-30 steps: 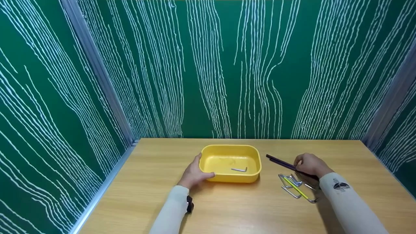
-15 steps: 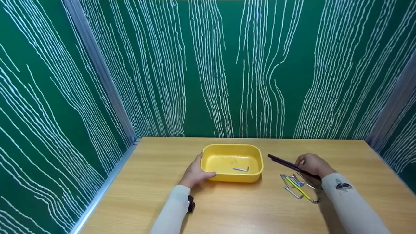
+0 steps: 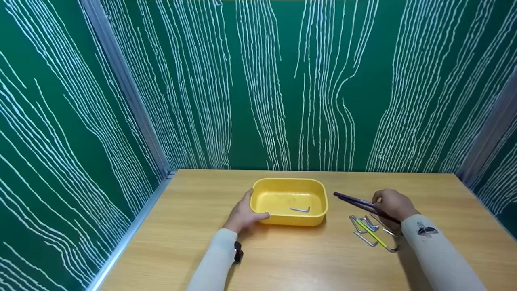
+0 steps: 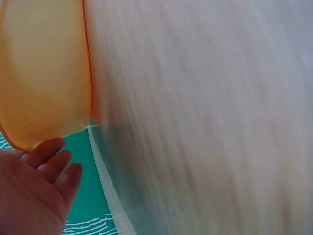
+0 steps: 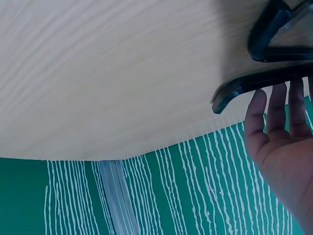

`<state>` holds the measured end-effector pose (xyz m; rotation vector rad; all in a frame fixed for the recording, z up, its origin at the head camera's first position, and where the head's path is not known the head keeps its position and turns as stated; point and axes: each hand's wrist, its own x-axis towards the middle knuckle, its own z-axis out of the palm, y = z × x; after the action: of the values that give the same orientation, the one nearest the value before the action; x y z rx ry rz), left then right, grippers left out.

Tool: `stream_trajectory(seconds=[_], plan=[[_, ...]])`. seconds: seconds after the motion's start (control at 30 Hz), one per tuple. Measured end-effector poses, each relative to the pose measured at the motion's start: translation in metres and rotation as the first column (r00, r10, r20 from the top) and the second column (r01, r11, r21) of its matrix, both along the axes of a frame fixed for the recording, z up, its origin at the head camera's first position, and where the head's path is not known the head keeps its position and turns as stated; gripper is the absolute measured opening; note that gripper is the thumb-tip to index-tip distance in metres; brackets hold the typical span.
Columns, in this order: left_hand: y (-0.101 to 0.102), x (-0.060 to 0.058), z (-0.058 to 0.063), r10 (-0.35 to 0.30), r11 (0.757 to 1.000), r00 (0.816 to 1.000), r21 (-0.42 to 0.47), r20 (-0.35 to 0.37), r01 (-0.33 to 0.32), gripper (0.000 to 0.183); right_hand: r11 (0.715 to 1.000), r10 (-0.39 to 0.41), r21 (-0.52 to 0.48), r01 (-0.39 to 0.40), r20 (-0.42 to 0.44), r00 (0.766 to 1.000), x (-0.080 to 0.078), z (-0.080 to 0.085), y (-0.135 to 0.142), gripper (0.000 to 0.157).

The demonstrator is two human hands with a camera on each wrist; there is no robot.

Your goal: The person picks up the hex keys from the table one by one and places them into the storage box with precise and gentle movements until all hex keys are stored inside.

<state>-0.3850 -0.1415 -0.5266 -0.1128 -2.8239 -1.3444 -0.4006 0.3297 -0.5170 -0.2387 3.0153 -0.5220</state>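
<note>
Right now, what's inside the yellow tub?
In the yellow tub I see one silver L-shaped rod, lying on the bottom toward the near wall. That wall hides its own inner face and perhaps a strip of floor beside it.

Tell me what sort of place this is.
Probably a small work booth: a wood-look table bearing L-shaped hex keys, with white-streaked green panels on three sides and metal-looking posts at the corners.
</note>
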Motion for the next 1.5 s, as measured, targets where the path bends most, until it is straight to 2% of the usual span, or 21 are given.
stream_trajectory(seconds=[0.3,0.6,0.8,0.97,1.5], plan=[[-0.001,0.000,-0.001,-0.013,0.999,1.000,0.042,0.004,0.013,0.117,0.997,-0.029,-0.074,0.036,0.081,0.996,0.000,-0.002,0.006,0.017],[0.002,0.001,0.002,-0.024,0.998,1.000,0.058,-0.001,0.024,0.116,0.998,-0.032,-0.054,0.037,0.090,0.995,0.004,0.000,0.006,0.019],[0.002,0.002,0.002,-0.014,0.999,1.000,0.043,0.017,0.013,0.118,0.998,-0.055,-0.027,0.057,0.061,0.997,0.007,-0.001,0.007,0.022],[0.000,0.002,0.002,-0.033,0.999,0.999,0.020,-0.006,0.033,0.117,0.998,-0.066,-0.011,0.067,0.022,0.998,0.007,-0.002,0.006,0.021],[0.000,0.004,0.005,-0.023,1.000,1.000,0.007,-0.006,0.023,0.114,0.995,-0.086,-0.050,0.086,-0.007,0.996,0.006,0.009,-0.002,0.024]])
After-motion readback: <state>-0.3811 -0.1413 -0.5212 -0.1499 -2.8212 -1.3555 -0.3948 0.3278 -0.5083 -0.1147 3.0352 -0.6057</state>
